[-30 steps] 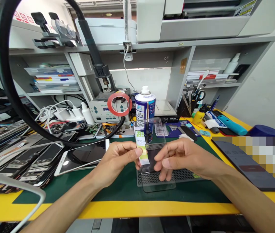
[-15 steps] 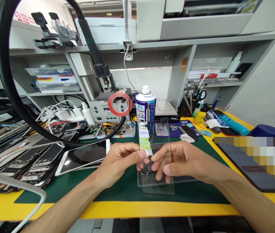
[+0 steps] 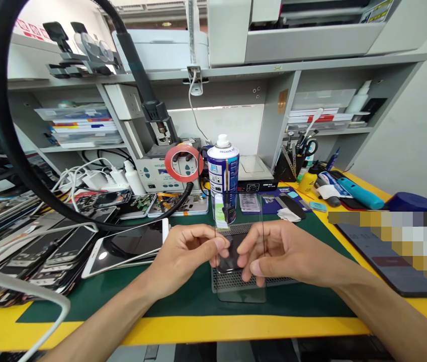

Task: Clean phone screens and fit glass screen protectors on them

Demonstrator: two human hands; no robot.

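Note:
A clear glass screen protector (image 3: 240, 291) stands nearly upright before me, its thin outline overlapping a grey perforated mat (image 3: 273, 287). My right hand (image 3: 273, 254) is closed around its right side, fingertips showing through the glass. At the left edge, my left hand (image 3: 198, 251) pinches it between thumb and forefinger; a thin film there cannot be made out. Just above those fingers shows a green and white label (image 3: 221, 211). Behind the lower part of the glass I see a dark, round-cornered, phone-like shape (image 3: 232, 256), partly covered by fingers.
A blue spray can (image 3: 224, 173) stands behind the glass. To the left lie a white-framed tablet (image 3: 126, 246) and stacked phone screens (image 3: 73, 246). A roll of red tape (image 3: 170, 163) hangs by a black hose. A dark device (image 3: 387, 256) lies at right.
The green and white label has slipped away from my left fingertips and less of it shows. Both hands keep nearly the same place; the view has shifted slightly.

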